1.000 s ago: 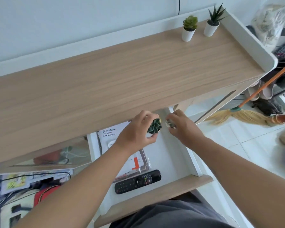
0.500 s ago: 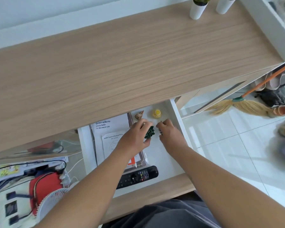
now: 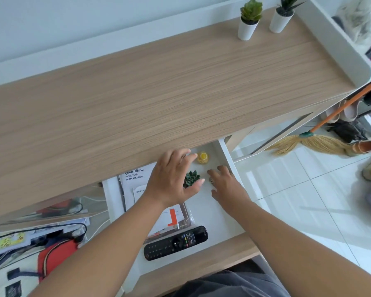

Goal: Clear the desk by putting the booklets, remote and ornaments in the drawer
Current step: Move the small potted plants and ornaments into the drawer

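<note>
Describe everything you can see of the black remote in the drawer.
The remote is a long, slim black bar, seemingly plastic, with rounded ends. Its face points up, showing rows of small buttons, a round pad near the middle and a few coloured keys. It lies flat and slanted near the drawer front, apparently overlapping the booklets' lower edge. Neither hand touches it.

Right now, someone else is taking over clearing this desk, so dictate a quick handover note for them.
Left hand: open over the drawer, fingers spread beside the dark green succulent ornament, not gripping it.
Right hand: open, palm down on the drawer floor; a small item under its fingers is too hidden to identify.
In the drawer: booklets, black remote, green succulent ornament, small yellow ornament at the back.
Still on the desk: two potted plants in white pots, far right corner.
Left: move those in, if they count as ornaments.
</note>
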Demonstrator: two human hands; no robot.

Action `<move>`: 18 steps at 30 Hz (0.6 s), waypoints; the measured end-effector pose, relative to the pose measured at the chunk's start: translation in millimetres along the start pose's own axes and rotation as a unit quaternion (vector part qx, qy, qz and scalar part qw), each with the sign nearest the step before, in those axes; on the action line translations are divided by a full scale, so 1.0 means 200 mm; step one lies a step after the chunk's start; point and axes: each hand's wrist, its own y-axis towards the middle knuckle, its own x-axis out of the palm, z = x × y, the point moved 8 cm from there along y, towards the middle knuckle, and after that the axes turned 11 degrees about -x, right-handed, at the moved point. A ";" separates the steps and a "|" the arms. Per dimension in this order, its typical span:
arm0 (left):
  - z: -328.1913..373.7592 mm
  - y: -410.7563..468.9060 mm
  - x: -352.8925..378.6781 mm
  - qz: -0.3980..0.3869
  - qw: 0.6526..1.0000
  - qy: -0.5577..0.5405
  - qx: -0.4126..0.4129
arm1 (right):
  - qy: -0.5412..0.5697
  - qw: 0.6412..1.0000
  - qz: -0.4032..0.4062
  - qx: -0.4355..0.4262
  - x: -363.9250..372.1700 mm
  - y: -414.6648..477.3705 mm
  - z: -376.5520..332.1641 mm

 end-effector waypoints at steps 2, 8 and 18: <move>0.00 0.10 -0.05 0.014 1.000 0.013 0.006 | 0.028 0.997 0.060 -0.031 -0.11 -0.02 -0.02; -0.05 0.36 -0.01 -0.076 0.996 0.031 -0.039 | -0.006 0.971 0.234 -0.046 -0.60 0.00 0.08; 0.03 1.00 0.08 -0.069 0.991 0.081 -0.084 | -0.062 0.937 0.343 -0.014 -1.38 0.38 0.59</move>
